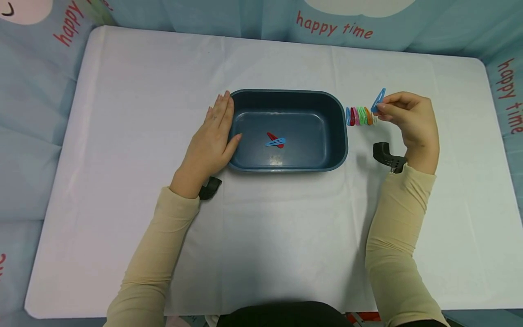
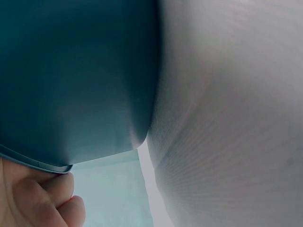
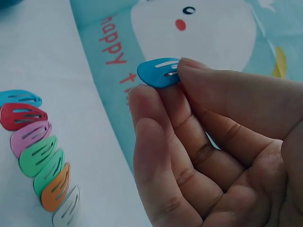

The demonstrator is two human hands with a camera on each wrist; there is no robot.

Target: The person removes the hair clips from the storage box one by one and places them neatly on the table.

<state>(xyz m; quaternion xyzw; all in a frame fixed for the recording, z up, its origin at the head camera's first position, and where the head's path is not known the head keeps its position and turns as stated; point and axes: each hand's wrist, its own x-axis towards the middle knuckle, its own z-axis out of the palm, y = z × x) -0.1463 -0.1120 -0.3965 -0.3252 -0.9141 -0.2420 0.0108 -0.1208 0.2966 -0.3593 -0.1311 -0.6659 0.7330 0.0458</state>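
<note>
In the head view, a dark blue-grey basin (image 1: 286, 159) stands mid-table. A red hair clip (image 1: 270, 135) and a blue hair clip (image 1: 274, 142) lie crossed on its floor. My left hand (image 1: 214, 136) rests on the basin's left rim with fingers straight; the left wrist view has the basin's outer wall (image 2: 75, 94) and several fingertips. Between thumb and fingers, my right hand (image 1: 412, 118) pinches another blue hair clip (image 3: 158, 73), held above the table right of the basin. Beside it lies a row of hair clips (image 3: 38, 156) in blue, red, pink, green, orange and white.
A white cloth (image 1: 122, 181) covers the table. Behind it hangs a light blue curtain (image 1: 265, 20) with printed words. Black wrist camera mounts (image 1: 386, 154) sit at both wrists. The row of clips lies close to the basin's right wall.
</note>
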